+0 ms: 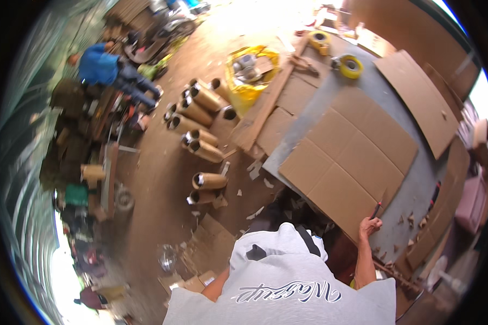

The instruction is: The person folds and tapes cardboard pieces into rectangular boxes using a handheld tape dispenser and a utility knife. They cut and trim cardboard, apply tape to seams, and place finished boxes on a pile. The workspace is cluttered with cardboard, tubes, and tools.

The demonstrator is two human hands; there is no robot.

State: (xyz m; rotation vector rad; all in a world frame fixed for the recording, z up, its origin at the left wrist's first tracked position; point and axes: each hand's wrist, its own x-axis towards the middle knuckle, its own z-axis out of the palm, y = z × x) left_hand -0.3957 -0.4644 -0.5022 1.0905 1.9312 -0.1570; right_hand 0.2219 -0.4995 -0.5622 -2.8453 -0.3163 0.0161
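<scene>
My right hand (370, 226) is closed around a slim black-and-red handled tool (376, 210). I cannot tell whether it is a knife or a marker. The hand is at the near right edge of a large creased cardboard sheet (347, 154), with the tool's tip over the cardboard. This sheet lies flat on a grey tabletop (398, 208), its near corner reaching past the table's edge. Only a bit of my left forearm (216, 286) shows beside my grey shirt; the left hand itself is hidden.
Tape rolls (351, 66) and a clamp-like wooden tool (303, 65) sit at the table's far end. Another cardboard sheet (420, 103) lies at the right, near a black-and-red tool (435, 196) and scraps. Several cardboard tubes (209, 181) and a yellow bag (249, 95) stand on the floor. A person in blue (98, 65) bends over at far left.
</scene>
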